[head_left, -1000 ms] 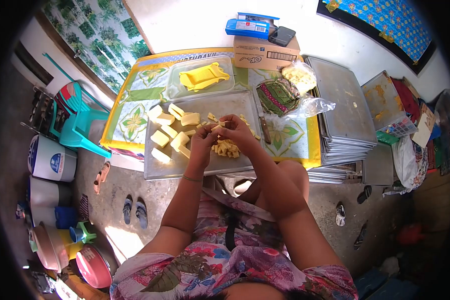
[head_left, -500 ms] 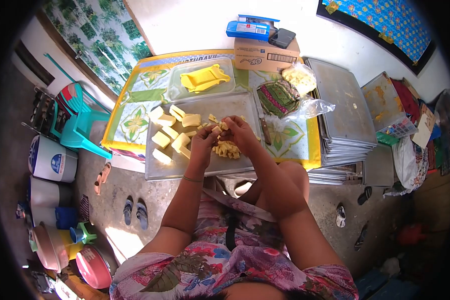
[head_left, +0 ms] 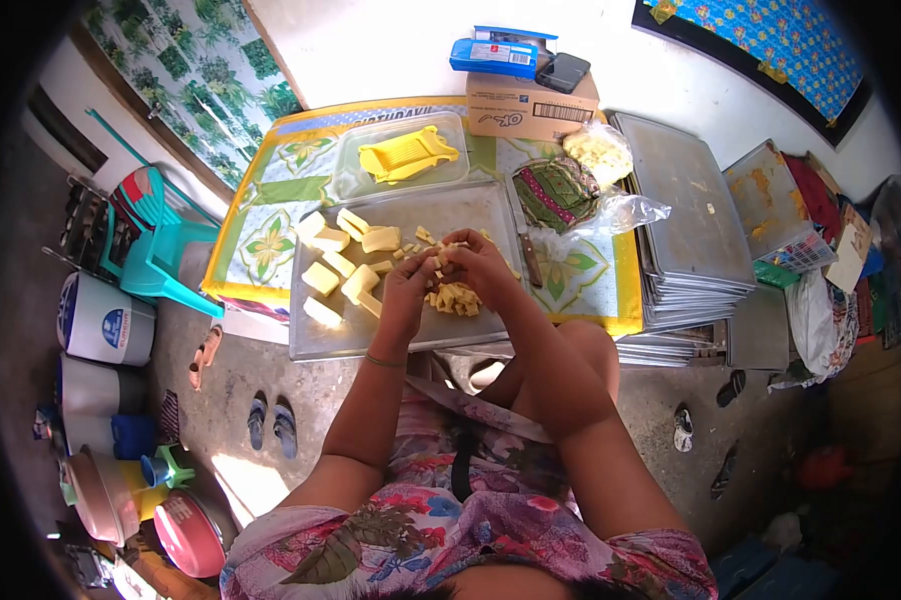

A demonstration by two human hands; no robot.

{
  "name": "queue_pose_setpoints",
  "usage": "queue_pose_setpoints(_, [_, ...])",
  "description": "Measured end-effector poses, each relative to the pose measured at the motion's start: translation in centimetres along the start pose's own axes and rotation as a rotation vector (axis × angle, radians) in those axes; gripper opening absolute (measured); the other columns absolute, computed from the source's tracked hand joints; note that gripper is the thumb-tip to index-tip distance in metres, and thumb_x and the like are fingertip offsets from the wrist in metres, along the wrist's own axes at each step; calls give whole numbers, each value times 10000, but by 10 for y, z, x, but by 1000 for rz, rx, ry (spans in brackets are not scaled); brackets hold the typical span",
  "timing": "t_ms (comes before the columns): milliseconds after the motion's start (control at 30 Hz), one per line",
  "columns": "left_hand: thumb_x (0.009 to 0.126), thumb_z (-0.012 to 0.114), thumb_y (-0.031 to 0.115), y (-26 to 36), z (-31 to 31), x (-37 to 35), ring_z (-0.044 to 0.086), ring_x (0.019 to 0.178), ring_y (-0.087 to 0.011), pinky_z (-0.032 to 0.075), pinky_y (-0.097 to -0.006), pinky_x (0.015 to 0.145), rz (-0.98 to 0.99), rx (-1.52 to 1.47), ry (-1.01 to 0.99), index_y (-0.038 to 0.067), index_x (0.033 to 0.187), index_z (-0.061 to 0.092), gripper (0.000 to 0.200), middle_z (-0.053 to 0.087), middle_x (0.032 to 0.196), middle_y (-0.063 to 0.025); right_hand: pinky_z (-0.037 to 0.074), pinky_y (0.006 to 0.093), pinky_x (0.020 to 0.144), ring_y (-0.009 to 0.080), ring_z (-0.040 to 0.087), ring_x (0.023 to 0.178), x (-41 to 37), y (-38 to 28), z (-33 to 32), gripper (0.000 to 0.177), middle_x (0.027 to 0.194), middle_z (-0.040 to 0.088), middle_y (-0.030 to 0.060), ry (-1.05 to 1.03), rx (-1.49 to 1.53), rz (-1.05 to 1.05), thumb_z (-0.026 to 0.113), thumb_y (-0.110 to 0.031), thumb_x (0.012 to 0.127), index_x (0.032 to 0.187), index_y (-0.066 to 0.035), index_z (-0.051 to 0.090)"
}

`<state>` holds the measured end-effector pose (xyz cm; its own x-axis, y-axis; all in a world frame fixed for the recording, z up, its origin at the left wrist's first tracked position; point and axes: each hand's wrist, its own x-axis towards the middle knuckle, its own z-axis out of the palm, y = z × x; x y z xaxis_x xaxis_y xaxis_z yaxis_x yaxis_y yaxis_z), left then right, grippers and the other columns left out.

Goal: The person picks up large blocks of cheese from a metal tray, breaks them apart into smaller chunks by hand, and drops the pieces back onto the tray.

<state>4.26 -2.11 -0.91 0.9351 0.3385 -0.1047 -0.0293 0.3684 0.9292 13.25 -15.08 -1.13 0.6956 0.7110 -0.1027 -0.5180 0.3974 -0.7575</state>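
My left hand (head_left: pixel 410 283) and my right hand (head_left: pixel 478 268) are close together over a metal tray (head_left: pixel 370 341). Their fingers are pinched on small pale yellow pieces (head_left: pixel 439 262), partly hidden by the fingers; the material looks like cheese. Just below the hands lies a heap of cut yellow sticks (head_left: pixel 454 298). Larger pale yellow blocks (head_left: pixel 357 284) are spread over the tray's left half. A few small bits (head_left: pixel 424 235) rest beyond my fingertips. Right of the tray lies a knife (head_left: pixel 530 262) with a brown handle.
Behind the tray stands a clear plastic container (head_left: pixel 347 184) holding a yellow plastic piece (head_left: pixel 407 155). A cardboard box (head_left: pixel 510 108) is at the back. Patterned cloth (head_left: pixel 555 195) and a plastic bag (head_left: pixel 598 155) lie right, beside stacked metal trays (head_left: pixel 680 210). A teal chair (head_left: pixel 170 262) stands left.
The fingers of both hands have shifted slightly around the yellow pieces, and more small bits show by the left fingertips. The blocks and the heap lie as before.
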Motion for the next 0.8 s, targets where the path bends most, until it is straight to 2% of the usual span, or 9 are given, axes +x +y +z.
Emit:
queue_pose_setpoints(133, [888, 581, 123, 4, 1, -2, 491, 644, -56, 429, -194, 607, -34, -56, -2, -6, 1149, 593, 292, 559, 759, 10, 540, 268, 688, 150, 617, 741, 4, 4, -5, 219, 892, 584, 70, -14, -5, -36, 584, -87, 859, 1058, -41, 505])
queue_pose_setpoints(333, [855, 614, 78, -1, -1, 2, 492, 619, -68, 412, -198, 571, 63, 21, 106, -8, 1029, 603, 194, 573, 767, -10, 523, 252, 701, 125, 600, 797, 2, 7, 2, 264, 969, 549, 54, -62, -112, -110, 629, -70, 822, 1055, -29, 513])
queue_pose_setpoints(500, [848, 628, 82, -5, -7, 4, 499, 622, -69, 417, -198, 578, 62, -1, 56, 13, 1000, 594, 171, 590, 785, -10, 522, 257, 706, 127, 596, 818, 3, 8, 0, 326, 969, 539, 51, -52, -200, -100, 676, -40, 773, 1055, -21, 514])
queue_pose_setpoints(600, [852, 623, 87, -5, -6, 3, 503, 633, -69, 421, -196, 586, 36, -5, 52, 15, 1006, 598, 173, 592, 790, -8, 517, 263, 764, 121, 586, 862, -1, 3, 3, 298, 997, 541, 54, -17, -267, -64, 652, -70, 815, 1079, -41, 517])
queue_pose_setpoints(700, [853, 613, 81, -3, -6, 3, 500, 630, -69, 419, -195, 585, 6, 1, 63, 5, 1016, 606, 180, 589, 784, -10, 512, 246, 748, 115, 581, 851, 3, 7, -2, 270, 986, 543, 57, -34, -194, -36, 620, -80, 835, 1085, -45, 524])
queue_pose_setpoints(800, [855, 602, 85, -3, -5, 7, 494, 618, -66, 415, -194, 574, 1, 95, 90, -4, 1024, 615, 191, 585, 768, -8, 506, 251, 713, 123, 585, 804, 4, 12, -2, 247, 949, 574, 57, 61, -260, -111, 577, -56, 838, 1081, -22, 545])
